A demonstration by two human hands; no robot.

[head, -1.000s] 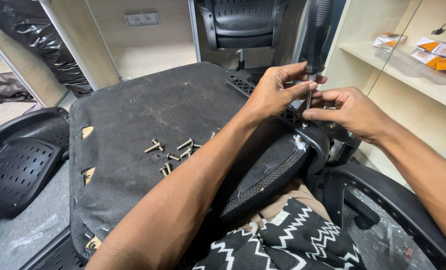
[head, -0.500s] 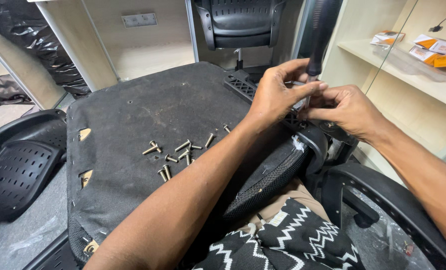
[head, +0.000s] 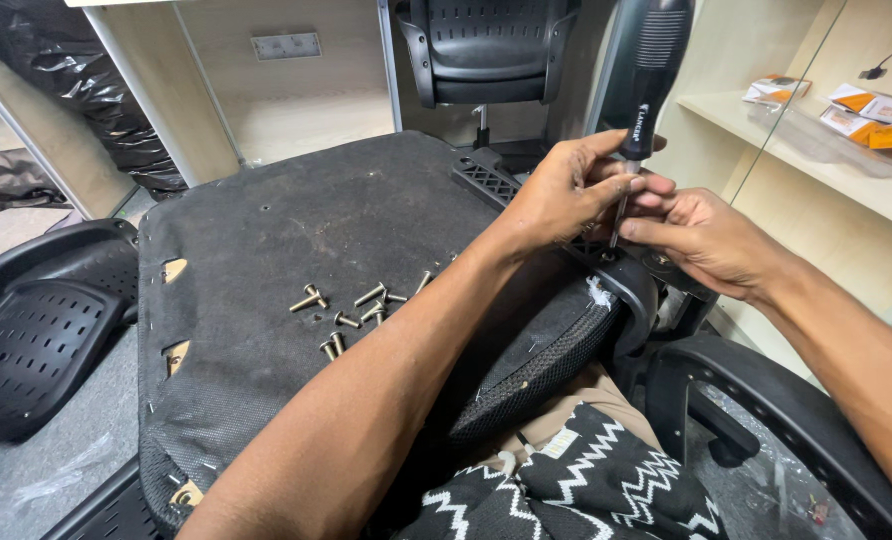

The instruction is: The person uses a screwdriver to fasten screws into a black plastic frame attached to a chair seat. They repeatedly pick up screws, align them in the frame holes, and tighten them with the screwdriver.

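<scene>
An upturned black chair seat [head: 266,250] lies across my lap, with several loose metal screws [head: 351,310] on its fabric underside. A screwdriver [head: 648,70] with a black handle stands upright at the seat's far right edge, its thin shaft pointing down into a black plastic bracket [head: 606,255]. My left hand [head: 566,190] pinches the shaft just under the handle. My right hand [head: 711,245] comes in from the right, and its fingertips close on the same shaft lower down. The screwdriver tip is hidden behind the fingers.
A second black office chair [head: 486,50] stands behind the seat. A perforated black backrest [head: 26,340] lies on the floor at left. A black armrest [head: 766,400] curves at lower right. A wooden shelf [head: 816,170] at right holds orange and white packets.
Both hands stay on the screwdriver shaft at the bracket. The fingers have shifted slightly around it, and the view has drifted a little.
</scene>
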